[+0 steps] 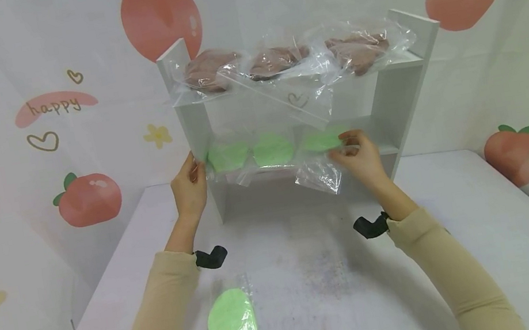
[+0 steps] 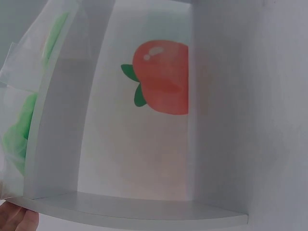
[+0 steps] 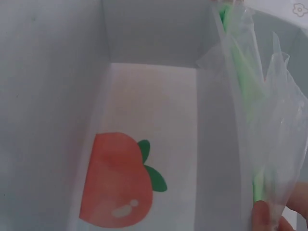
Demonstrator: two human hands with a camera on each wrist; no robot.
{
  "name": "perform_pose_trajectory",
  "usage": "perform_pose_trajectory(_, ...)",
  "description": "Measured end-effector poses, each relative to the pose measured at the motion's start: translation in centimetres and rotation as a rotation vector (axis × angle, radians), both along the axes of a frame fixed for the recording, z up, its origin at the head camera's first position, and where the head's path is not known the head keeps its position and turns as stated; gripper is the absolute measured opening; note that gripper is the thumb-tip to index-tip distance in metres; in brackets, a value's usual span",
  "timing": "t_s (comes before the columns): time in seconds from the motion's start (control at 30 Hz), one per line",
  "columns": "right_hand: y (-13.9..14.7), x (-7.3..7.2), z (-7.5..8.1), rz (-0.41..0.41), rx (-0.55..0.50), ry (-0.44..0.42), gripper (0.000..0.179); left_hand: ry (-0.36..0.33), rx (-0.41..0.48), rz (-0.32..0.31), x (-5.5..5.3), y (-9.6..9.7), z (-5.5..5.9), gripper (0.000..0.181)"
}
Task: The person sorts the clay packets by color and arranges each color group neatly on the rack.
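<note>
A white shelf unit (image 1: 408, 100) stands at the back of the table. Three clear bags with flat green pieces lie along its middle shelf: the left bagged green piece (image 1: 229, 157), the middle one (image 1: 273, 150) and the right one (image 1: 320, 141). My right hand (image 1: 360, 157) pinches the right bag at its right end, thumb in front; the bag's loose end hangs over the shelf edge. My left hand (image 1: 190, 189) grips the front edge of the left side panel (image 1: 194, 124), beside the left bag. In the left wrist view its curled fingers (image 2: 18, 219) show outside that panel.
Several brown lumps in clear bags (image 1: 212, 71) lie on the top shelf, one bag's zip strip drooping in front. Another bagged green piece (image 1: 233, 325) lies on the white table (image 1: 304, 275) near the left forearm. A fruit-printed backdrop (image 1: 66, 46) hangs behind.
</note>
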State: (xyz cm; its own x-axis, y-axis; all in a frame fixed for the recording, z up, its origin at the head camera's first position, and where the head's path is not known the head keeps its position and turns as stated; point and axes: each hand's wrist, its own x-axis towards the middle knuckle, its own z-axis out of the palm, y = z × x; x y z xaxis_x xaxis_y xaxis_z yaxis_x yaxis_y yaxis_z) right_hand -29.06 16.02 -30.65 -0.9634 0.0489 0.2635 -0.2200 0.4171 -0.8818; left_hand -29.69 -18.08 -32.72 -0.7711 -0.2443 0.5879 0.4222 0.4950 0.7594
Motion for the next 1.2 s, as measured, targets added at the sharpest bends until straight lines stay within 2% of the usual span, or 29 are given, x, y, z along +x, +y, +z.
perform_pose_trajectory(0.17, -0.1, -0.4, 0.1, -0.040, 0.106, 0.065, 0.045, -0.001, -0.007, 0.007, 0.0, 0.0, -0.1, 0.039)
perform_pose_trajectory(0.4, -0.4, -0.8, 0.4, -0.067, 0.185, 0.089, 0.044, -0.008, -0.009, 0.004, 0.1, 0.0, 0.0, 0.039)
perform_pose_trajectory(0.57, -0.6, -1.1, 0.3, -0.082, 0.157, 0.104, 0.041, -0.005, -0.008, 0.007, -0.1, 0.0, -0.1, 0.039)
perform_pose_trajectory(0.73, -0.5, -1.1, 0.4, -0.054, 0.130, 0.122, 0.034, -0.012, -0.008, 0.012, 0.0, 0.0, -0.1, 0.039)
perform_pose_trajectory(1.0, 0.1, 0.4, 0.9, -0.024, 0.140, 0.142, 0.033, -0.018, 0.000, 0.006, 0.0, 0.0, 0.0, 0.039)
perform_pose_trajectory(1.2, 0.5, 2.0, 0.9, 0.020, 0.184, 0.214, 0.028, -0.013, 0.002, 0.006, 0.0, 0.0, 0.0, 0.039)
